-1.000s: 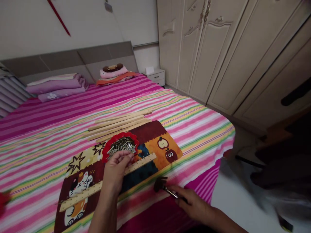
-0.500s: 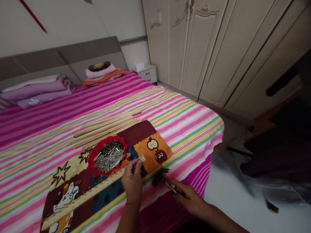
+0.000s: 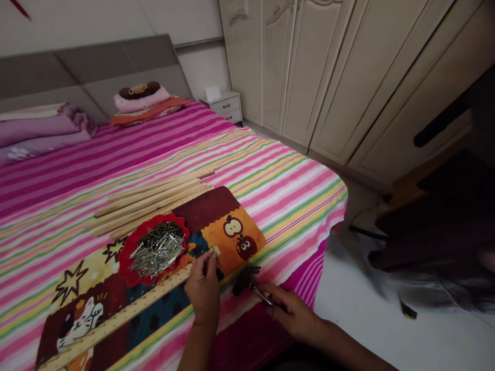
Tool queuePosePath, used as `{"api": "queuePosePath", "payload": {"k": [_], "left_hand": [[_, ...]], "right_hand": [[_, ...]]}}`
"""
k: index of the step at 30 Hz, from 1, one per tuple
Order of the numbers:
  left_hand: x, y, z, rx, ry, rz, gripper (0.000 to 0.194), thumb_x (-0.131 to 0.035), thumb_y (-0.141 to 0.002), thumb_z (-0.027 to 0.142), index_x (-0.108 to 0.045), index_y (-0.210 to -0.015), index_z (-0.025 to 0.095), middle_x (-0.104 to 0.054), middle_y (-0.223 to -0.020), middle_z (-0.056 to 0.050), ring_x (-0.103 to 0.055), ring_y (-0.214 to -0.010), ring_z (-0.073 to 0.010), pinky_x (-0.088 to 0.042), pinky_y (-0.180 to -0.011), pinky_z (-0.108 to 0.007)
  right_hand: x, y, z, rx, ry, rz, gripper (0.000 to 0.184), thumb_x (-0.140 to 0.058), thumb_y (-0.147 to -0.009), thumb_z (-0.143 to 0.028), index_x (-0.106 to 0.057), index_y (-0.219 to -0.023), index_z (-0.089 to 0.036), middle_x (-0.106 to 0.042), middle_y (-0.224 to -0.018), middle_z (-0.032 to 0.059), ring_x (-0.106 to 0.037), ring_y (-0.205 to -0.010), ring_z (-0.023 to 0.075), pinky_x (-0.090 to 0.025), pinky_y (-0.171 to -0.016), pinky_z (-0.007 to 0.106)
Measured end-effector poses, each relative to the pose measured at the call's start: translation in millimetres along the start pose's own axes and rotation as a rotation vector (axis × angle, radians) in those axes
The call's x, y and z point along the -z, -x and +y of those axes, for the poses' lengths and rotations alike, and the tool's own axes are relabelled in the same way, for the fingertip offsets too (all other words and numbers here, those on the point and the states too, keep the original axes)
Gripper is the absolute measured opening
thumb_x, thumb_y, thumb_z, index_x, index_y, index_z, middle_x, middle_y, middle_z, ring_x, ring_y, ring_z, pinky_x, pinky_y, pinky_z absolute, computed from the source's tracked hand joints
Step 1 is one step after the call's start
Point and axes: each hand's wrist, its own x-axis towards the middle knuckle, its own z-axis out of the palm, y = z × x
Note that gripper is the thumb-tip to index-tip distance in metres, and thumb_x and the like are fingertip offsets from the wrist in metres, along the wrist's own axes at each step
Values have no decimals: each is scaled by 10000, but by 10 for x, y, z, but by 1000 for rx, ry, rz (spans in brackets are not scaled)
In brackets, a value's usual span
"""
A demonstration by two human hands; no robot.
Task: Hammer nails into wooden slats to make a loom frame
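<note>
My left hand (image 3: 204,275) is closed in a pinch over the right end of a long wooden strip (image 3: 137,305); whatever its fingertips hold is too small to make out. Several thin nails stand along that strip, which lies across a patterned mat (image 3: 249,226). The handle of a hammer (image 3: 263,295) is gripped in my right hand (image 3: 292,312). Its dark head is blurred, just right of the strip's end, near the mat's lower edge. Up and left of my left hand, a red scalloped bowl (image 3: 126,268) holds a heap of loose nails (image 3: 160,250).
Behind the bowl lie several more wooden strips (image 3: 154,197) on the striped bedspread (image 3: 294,190). Folded bedding (image 3: 42,134) is by the headboard (image 3: 116,72). A nightstand (image 3: 226,106) and a wardrobe (image 3: 294,72) stand beyond. Dark cloth (image 3: 433,237) is at the right.
The view has shifted a little, so the bed and its things appear further left and slightly higher. Both hands keep their grips, the hammer still low beside the strip's end.
</note>
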Motion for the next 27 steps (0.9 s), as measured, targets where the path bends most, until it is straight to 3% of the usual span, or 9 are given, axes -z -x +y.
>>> {"api": "queuePosePath", "payload": {"k": [6, 10, 14, 17, 20, 25, 27], "left_hand": [[-3, 14, 71, -230, -155, 42, 293, -474, -825, 430, -655, -871, 205, -673, -870, -51, -613, -856, -183, -466, -818, -308], [-14, 9, 59, -246, -167, 37, 256, -468, -833, 387, -647, -870, 208, -667, -857, -52, -603, -840, -186, -462, -796, -310], [-36, 7, 30, -260, -133, 30, 241, -464, -833, 375, -641, -848, 213, -668, -857, -50, -601, -826, -183, -458, -789, -311], [-48, 14, 21, -285, -93, 18, 250, -463, -835, 385, -640, -839, 208, -662, -832, -49, -597, -801, -179, -459, -773, -306], [-49, 22, 5, -273, -80, 14, 242, -467, -837, 379, -638, -845, 207, -655, -815, -44, -594, -790, -176, -460, -760, -301], [-59, 16, -24, -268, -73, 8, 211, -457, -839, 311, -642, -861, 213, -653, -825, -41, -598, -798, -173, -465, -759, -299], [-71, 22, -30, -279, -62, 21, 210, -451, -838, 299, -641, -841, 209, -653, -819, -47, -602, -803, -176, -471, -767, -305]], "right_hand": [[45, -86, -405, 61, 44, 99, 409, -420, -924, -202, -515, -1321, -224, -679, -963, 33, -625, -799, 154, -526, -718, 263], [90, -281, -775, 148, 134, 141, 427, -377, -960, -187, -442, -1380, -227, -670, -876, 20, -612, -679, 126, -530, -648, 251], [131, -470, -1008, 331, 333, 144, 462, -365, -964, -153, -385, -1416, -246, -680, -1033, 65, -658, -826, 172, -549, -736, 312], [131, -556, -1060, 377, 460, 138, 479, -363, -959, -152, -358, -1433, -228, -673, -1092, 101, -658, -924, 215, -556, -787, 369], [108, -591, -1048, 293, 503, 80, 479, -361, -950, -163, -376, -1425, -222, -690, -1047, 96, -672, -884, 219, -572, -747, 375], [88, -512, -1044, 225, 367, 72, 453, -383, -947, -163, -436, -1394, -215, -651, -1226, 99, -619, -1111, 218, -520, -911, 371], [102, -426, -1039, 200, 319, 93, 449, -395, -948, -181, -447, -1392, -223, -668, -1196, 87, -610, -1133, 219, -516, -930, 374]]}}
